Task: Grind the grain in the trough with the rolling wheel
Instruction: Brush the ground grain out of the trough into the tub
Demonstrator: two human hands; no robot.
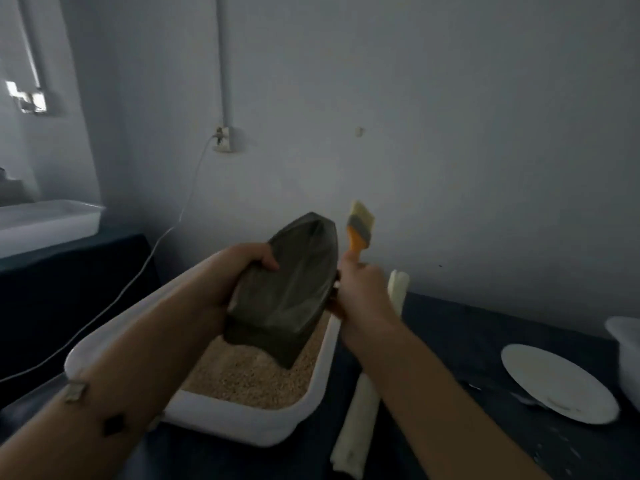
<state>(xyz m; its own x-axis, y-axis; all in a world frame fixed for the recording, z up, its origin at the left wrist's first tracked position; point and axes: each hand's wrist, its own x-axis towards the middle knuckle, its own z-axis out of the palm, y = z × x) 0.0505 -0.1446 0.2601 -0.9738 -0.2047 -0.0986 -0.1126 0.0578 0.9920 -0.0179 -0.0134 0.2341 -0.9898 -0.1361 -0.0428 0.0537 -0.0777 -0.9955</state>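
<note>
Dim grey plaster wall [450,133] rises behind a dark tabletop [450,358]. With my left hand [239,271] I grip the dull, boat-shaped metal trough [287,289], tilted so its pointed end dips into a white tray [242,420] of pale, gritty grain [252,375]. With my right hand [363,296] I clutch an orange-handled brush [360,230], its cream bristles pointing up. Beside the tray lies a pale roll [356,420]; farther right sits a smooth white plate [557,382].

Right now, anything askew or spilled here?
Yes. The dark trough is tipped up steeply over the white tray of grain, gripped by the left hand. The right hand holds a brush. No rolling wheel visible.
</note>
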